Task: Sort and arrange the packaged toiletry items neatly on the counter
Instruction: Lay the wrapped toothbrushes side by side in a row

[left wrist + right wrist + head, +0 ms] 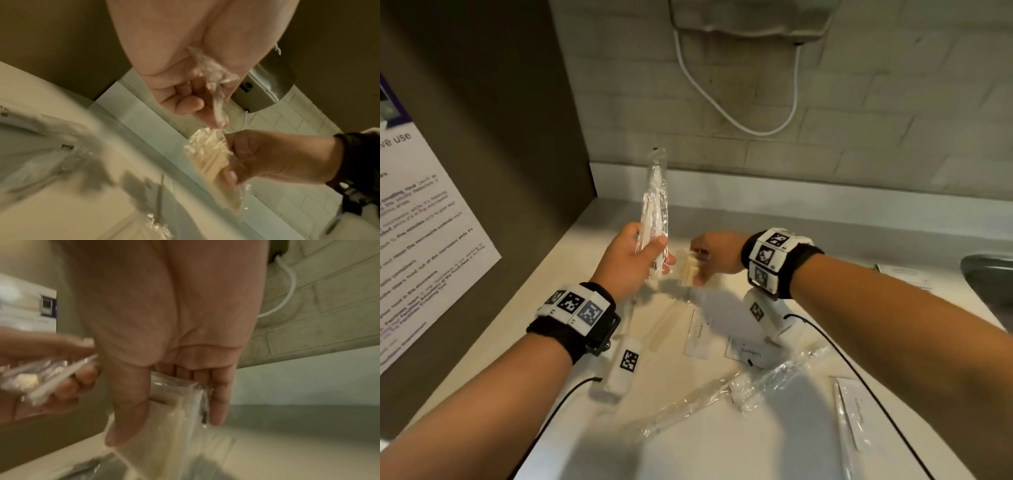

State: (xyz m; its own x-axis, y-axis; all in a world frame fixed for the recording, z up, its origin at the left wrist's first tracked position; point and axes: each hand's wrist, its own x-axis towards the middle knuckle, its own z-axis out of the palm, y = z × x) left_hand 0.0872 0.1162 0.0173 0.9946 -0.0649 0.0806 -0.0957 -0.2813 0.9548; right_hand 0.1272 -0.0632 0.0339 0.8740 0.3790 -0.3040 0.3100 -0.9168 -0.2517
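Observation:
My left hand (pixel 640 255) grips a long clear-wrapped toothbrush packet (pixel 655 205) upright above the white counter (pixel 774 445); the wrap's lower end (pixel 213 84) shows between its fingers. Just to its right, my right hand (pixel 709 255) pinches a clear packet of cream-coloured sticks (pixel 690 270) between thumb and fingers, a little above the counter. In the right wrist view that packet (pixel 176 410) hangs down from the pinch, and in the left wrist view the packet (pixel 207 155) is blurred. Another wrapped toothbrush (pixel 726 394) lies on the counter below my hands.
Flat white sachets (pixel 697 334) (pixel 751 351) lie mid-counter and a long white packet (pixel 854 414) at the right. A sink edge (pixel 988 274) is at the far right. A notice-covered panel (pixel 431 222) walls the left; a wall-mounted unit (pixel 750 17) with a looping white cord hangs on the tiled wall.

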